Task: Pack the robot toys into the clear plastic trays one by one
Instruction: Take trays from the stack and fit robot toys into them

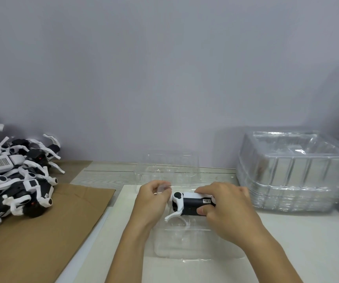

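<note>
A black-and-white robot toy (187, 204) lies on its side over the clear plastic tray (185, 246) in the middle of the table. My right hand (225, 207) grips the toy's body from the right, fingers over the white top and thumb on the black side. My left hand (152, 203) holds the toy's left end, fingers curled around something small and clear, partly hiding that end. One white leg of the toy sticks out down and left. The tray's clear lid (170, 166) stands open behind the hands.
A pile of several black-and-white robot toys (15, 178) lies at the left on brown cardboard (48, 231). A stack of clear plastic trays (293, 174) stands at the right by the wall, with more clear plastic at the far right edge.
</note>
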The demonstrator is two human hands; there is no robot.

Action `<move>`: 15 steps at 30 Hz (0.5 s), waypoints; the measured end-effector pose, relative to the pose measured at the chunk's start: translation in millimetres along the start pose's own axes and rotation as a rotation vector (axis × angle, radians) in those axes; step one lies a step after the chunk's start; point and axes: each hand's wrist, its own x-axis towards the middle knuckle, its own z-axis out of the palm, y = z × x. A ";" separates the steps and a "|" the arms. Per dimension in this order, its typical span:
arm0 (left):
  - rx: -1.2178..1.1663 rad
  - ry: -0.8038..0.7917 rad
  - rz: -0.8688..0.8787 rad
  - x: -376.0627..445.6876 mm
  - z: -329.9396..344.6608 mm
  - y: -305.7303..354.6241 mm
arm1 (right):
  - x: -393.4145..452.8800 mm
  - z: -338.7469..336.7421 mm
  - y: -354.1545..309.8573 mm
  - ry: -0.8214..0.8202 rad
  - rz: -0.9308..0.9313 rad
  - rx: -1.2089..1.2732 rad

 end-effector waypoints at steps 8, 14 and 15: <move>-0.051 -0.008 -0.078 -0.2 -0.8 -1.4 | 0.9 1.5 -0.3 0.006 -0.012 0.013; 0.001 0.002 -0.126 -3.3 1.0 5.0 | 1.4 3.6 -1.6 -0.016 -0.002 -0.001; 0.007 -0.004 -0.130 -3.9 1.0 6.1 | 1.0 3.6 -1.9 -0.015 0.001 -0.004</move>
